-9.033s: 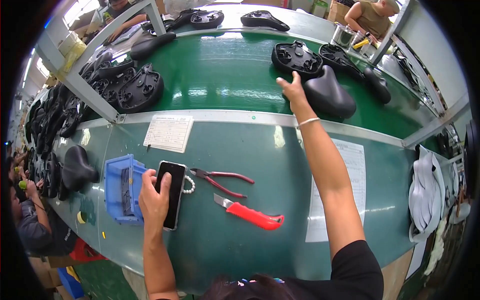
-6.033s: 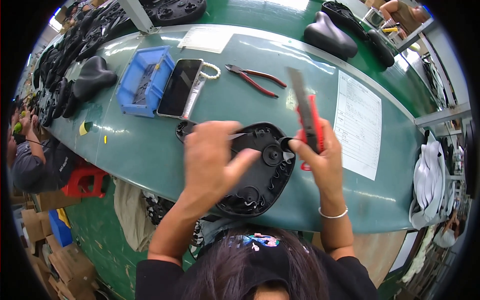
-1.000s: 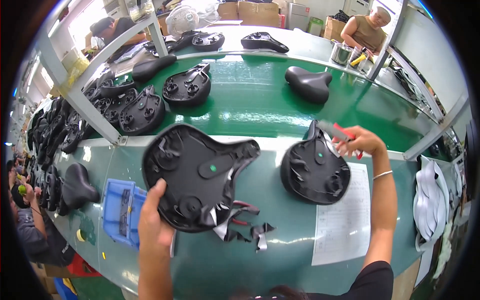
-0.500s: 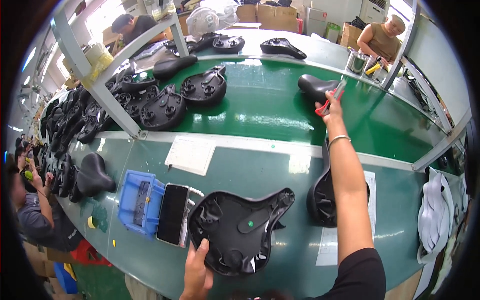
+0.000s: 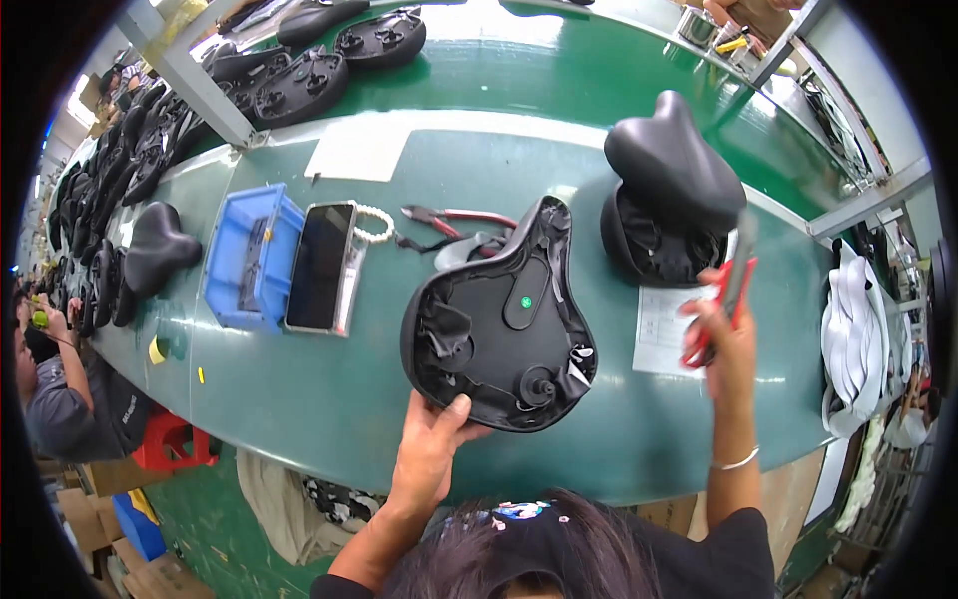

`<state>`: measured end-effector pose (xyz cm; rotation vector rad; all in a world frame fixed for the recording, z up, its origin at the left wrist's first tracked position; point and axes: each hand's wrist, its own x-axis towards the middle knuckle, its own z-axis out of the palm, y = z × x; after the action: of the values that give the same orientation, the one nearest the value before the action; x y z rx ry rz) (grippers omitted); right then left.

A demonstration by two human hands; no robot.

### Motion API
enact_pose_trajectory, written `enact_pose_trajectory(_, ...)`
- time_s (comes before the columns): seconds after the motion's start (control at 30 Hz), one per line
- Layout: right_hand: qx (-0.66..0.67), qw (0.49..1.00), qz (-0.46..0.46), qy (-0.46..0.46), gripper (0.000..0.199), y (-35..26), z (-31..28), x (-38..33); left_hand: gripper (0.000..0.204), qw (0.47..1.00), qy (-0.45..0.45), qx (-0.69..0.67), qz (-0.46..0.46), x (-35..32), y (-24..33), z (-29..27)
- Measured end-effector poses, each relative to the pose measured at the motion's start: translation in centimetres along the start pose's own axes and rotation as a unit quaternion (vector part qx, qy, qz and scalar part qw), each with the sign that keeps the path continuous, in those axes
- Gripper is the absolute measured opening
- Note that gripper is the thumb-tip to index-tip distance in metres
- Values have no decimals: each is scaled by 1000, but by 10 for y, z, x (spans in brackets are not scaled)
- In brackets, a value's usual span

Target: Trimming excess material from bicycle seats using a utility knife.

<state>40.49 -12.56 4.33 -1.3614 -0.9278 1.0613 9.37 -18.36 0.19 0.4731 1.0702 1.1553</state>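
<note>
My left hand grips the wide rear edge of a black bicycle saddle, thumb on the rim. The saddle is underside up, showing its hollow shell, a round green dot and a crumpled silvery bit by the right edge. My right hand is closed on red-handled scissors, blurred, blades pointing away from me. Just beyond them, a second saddle rests top side up over another upturned saddle. Red-handled cutting pliers lie behind the held saddle, partly hidden by it.
Left on the table are a blue bin, a phone and a beaded loop. Paper sheets lie about. Saddles crowd the far left. A metal post rises there. White strips hang at right. Co-workers sit nearby.
My right hand has come back from the green surface with the scissors. The saddle there now sits over the upturned one at right. The held saddle is turned more upright; my view has tilted down.
</note>
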Motion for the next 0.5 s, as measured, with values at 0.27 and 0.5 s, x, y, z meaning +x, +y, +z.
enact_pose_trajectory(0.27, 47, 998, 49, -4, 32, 64, 45, -91, 31, 940, 25, 249, 233, 32, 30, -23)
enact_pose_trajectory(0.5, -199, 972, -123, -10, 36, 67, 45, -95, 58, 935, -270, 108, -204, 71, 57, 16)
